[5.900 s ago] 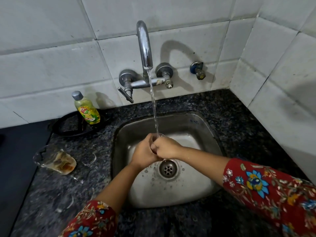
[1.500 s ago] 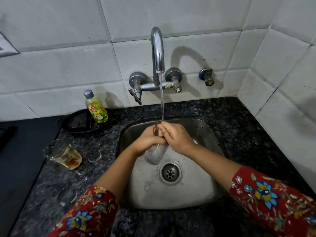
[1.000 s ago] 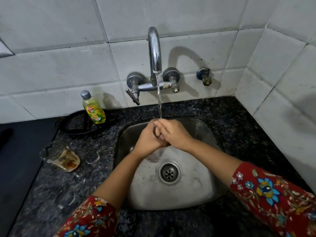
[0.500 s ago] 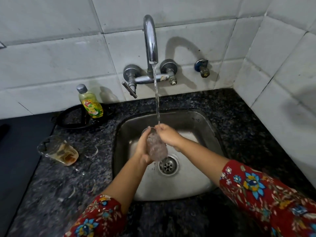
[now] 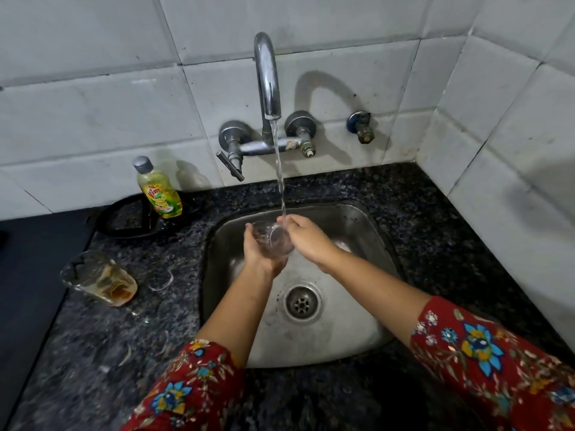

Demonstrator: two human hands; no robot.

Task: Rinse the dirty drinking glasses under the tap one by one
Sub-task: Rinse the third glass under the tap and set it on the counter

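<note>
We grip one glass in our left hand under the tap, right hand pinching its rim; a dirty glass waits unrinsed near the counter's left edge

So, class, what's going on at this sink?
A person is rinsing a clear drinking glass under the running tap, over the steel sink. The left hand cradles the glass from below, and the right hand grips its rim, where the stream lands. A second glass with brown residue waits on the dark counter to the left, not yet rinsed, near a dish soap bottle.
</note>
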